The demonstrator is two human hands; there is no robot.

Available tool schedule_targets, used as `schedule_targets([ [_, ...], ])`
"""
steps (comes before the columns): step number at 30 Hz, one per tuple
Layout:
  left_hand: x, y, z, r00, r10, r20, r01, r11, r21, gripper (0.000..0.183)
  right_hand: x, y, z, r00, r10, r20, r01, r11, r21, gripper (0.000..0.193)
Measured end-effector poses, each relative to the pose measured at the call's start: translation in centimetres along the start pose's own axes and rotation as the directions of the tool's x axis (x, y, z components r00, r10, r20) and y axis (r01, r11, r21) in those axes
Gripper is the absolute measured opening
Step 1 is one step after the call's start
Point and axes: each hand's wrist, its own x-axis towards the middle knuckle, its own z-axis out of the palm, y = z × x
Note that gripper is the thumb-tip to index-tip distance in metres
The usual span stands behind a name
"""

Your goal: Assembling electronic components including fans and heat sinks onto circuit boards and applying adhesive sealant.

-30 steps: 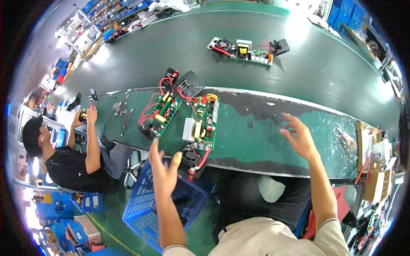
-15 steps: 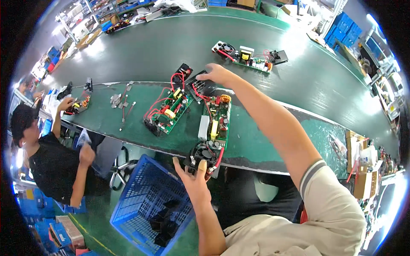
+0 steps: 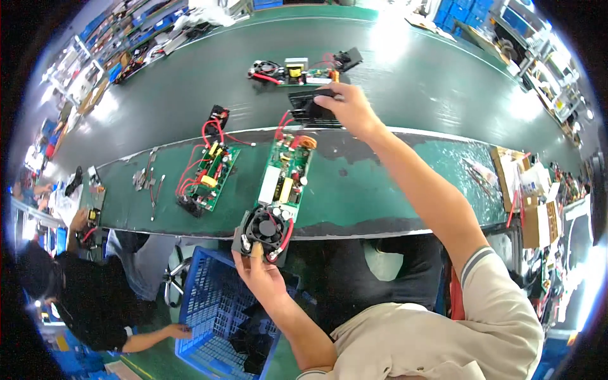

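The dark green conveyor belt (image 3: 190,95) ran across the top of the view, with the lighter green bench edge (image 3: 392,190) below it, which let the boards lie flat within your reach. Under the bench stood the blue crate (image 3: 215,310), close by your left side.

Your board with the white block and copper coil (image 3: 285,174) lay lengthwise toward you, so both ends could be reached at once. Beside it, apart, lay the second board with red wires (image 3: 209,174); a third assembly (image 3: 294,71) sat farther up on the belt.

Your right hand (image 3: 348,107) was stretched out, fingers closed over the black finned module (image 3: 310,104) at the board's far end. Your left hand (image 3: 263,272) pinched the black fan (image 3: 266,231) at the near end, over the bench edge, thumb on its frame.

Compared with half a second earlier, your right arm had reached higher, onto the belt, and the fan sat more squarely in your left grip. A second before, both hands had been open and empty.
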Motion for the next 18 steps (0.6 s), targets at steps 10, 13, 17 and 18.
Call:
schedule_targets([
  [10, 0.7, -1.7, 7.4, 0.894, -0.289, 0.343, 0.222, 0.949, 0.222, 0.040, -16.0, 0.4, -19.1, 0.906, 0.179, -0.384, -0.203, 0.979, -0.023, 0.024],
  [13, 3.4, -4.4, 10.5, 0.765, -0.390, 0.513, 0.257, 0.914, 0.312, 0.037, -20.7, 4.6, -22.2, 0.841, 0.220, -0.494, -0.131, 0.969, 0.209, 0.024],
  [17, 5.3, -6.5, 12.2, 0.705, -0.458, 0.542, 0.174, 0.852, 0.493, 0.036, -26.0, 6.9, -20.6, 0.759, 0.464, -0.457, -0.258, 0.858, 0.443, 0.025],
  [18, 5.2, -6.6, 13.0, 0.710, -0.473, 0.521, 0.146, 0.823, 0.548, 0.037, -27.4, 7.8, -20.3, 0.716, 0.522, -0.463, -0.313, 0.833, 0.457, 0.029],
])
